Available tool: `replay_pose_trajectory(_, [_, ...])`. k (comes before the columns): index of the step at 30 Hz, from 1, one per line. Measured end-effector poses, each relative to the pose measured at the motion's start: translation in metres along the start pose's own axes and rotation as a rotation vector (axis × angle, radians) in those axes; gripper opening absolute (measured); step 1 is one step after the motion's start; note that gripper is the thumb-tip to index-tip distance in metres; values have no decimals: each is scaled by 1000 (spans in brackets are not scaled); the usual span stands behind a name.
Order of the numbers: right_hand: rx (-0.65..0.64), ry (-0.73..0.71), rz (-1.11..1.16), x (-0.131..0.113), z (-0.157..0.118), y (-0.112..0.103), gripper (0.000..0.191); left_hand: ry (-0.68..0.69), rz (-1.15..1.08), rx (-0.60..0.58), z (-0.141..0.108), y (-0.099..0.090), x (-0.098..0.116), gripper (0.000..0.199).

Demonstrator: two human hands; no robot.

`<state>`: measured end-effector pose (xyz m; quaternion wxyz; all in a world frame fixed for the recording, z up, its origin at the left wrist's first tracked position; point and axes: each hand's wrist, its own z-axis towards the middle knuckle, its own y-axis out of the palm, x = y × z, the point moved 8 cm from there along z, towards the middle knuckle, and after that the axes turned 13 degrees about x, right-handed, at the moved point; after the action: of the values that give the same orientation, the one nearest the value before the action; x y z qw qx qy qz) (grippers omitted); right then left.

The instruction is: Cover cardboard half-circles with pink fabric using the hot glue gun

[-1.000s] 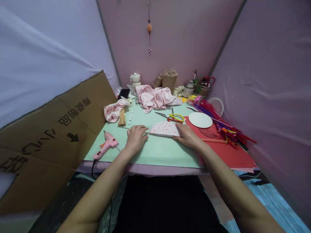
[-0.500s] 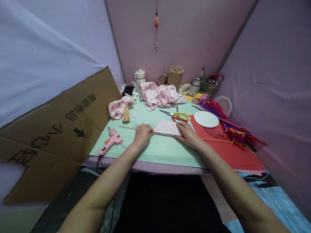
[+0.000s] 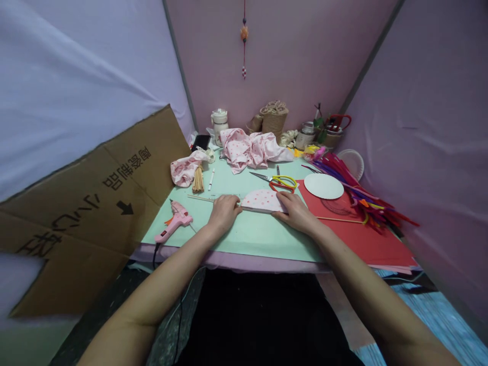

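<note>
A half-round piece covered in pink dotted cloth [image 3: 262, 201] lies in front of me, its straight edge towards me. My left hand [image 3: 224, 209] is closed at its left corner, thumb and fingers pinching there. At the right end, my right hand [image 3: 293, 209] grips it with the fingers on top and the thumb at the straight edge. A thin wooden stick [image 3: 338, 219] reaches out to the right from under my right hand. Left of my left hand, another thin stick end [image 3: 200, 198] shows; whether they are one stick is hidden. Beyond the cloth piece lie open scissors [image 3: 280, 181].
A pink glue gun [image 3: 175, 221] lies left, near a bundle of sticks [image 3: 197, 180] and a white pen [image 3: 211, 180]. Crumpled dotted cloth [image 3: 249, 150] sits behind. On the right are red sheets [image 3: 366, 246], a white disc [image 3: 323, 186] and pipe cleaners [image 3: 362, 193]. Cardboard [image 3: 114, 203] leans left.
Both hands keep their hold on the dotted half-round piece. My left hand has shifted very slightly, and the camera view has moved a little.
</note>
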<state>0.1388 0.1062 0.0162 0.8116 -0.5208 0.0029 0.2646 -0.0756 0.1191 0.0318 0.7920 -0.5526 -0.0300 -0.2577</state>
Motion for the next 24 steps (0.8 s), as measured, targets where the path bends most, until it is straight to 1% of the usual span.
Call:
replay_pose_trajectory(3, [-22, 19, -74, -7, 5, -4, 70, 6, 22, -16, -1, -1, 0, 9])
replay_pose_trajectory(5, [-24, -1, -106, -18, 12, -6, 80, 15, 39, -24, -1, 0, 1, 10])
replay_pose_trajectory(6, [-27, -22, -111, -26, 16, -5, 82, 16, 43, -23, -1, -1, 1, 11])
replay_pose_trajectory(10, [-59, -142, -104, -56, 33, 6, 75, 10, 45, -22, -1, -2, 1, 11])
replay_pose_trajectory(13, [-80, -185, -115, -69, 42, 17, 71, -9, 29, -29, 1, -2, 1, 10])
replay_pose_trajectory(15, [-93, -186, -120, -72, 45, 22, 64, -18, 23, -43, 4, -2, 0, 11])
replay_pose_trajectory(18, [-100, -172, -121, -74, 45, 24, 55, -30, 14, -69, 8, -1, -2, 12])
replay_pose_trajectory(24, [-92, -147, -123, -74, 43, 23, 53, -12, 0, -109, 10, -2, -1, 14])
